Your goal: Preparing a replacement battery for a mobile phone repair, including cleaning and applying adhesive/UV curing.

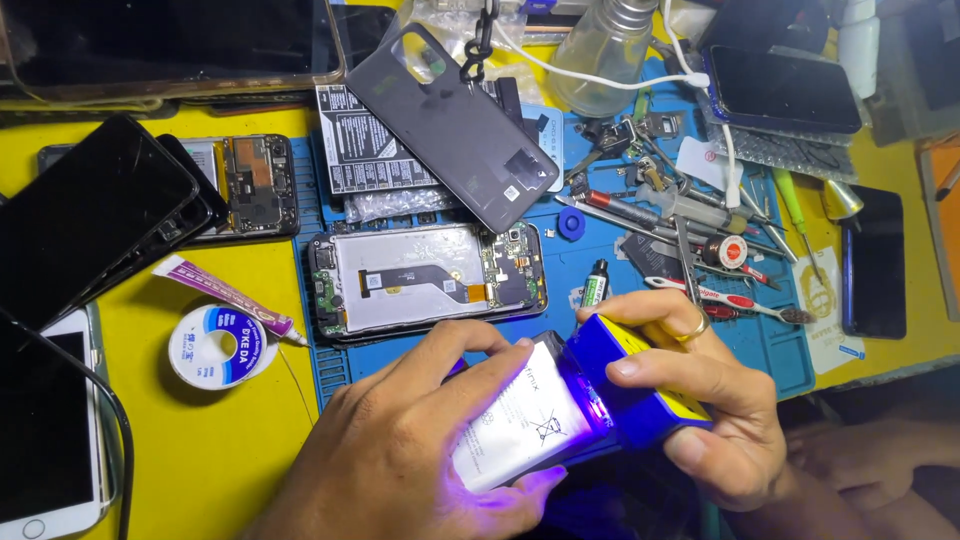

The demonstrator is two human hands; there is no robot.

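Observation:
My left hand [420, 440] holds a flat white phone battery [515, 420] at the bottom centre, thumb on top and fingers under it. My right hand [700, 400], with a ring on one finger, grips a small blue and yellow device [640, 385] that is pressed against the battery's right end. A purple light glows where they meet. Just above the hands lies an opened phone [430, 280] without its back, showing a silver plate and circuit boards, on a blue work mat [780, 340].
A dark grey back cover [450, 130] leans above the opened phone. Tweezers, screwdrivers and a toothbrush [730, 300] lie at the right. A tape roll [217, 345] and glue tube [225, 295] sit left on the yellow table. Several phones ring the edges. A glass bulb [605, 50] stands behind.

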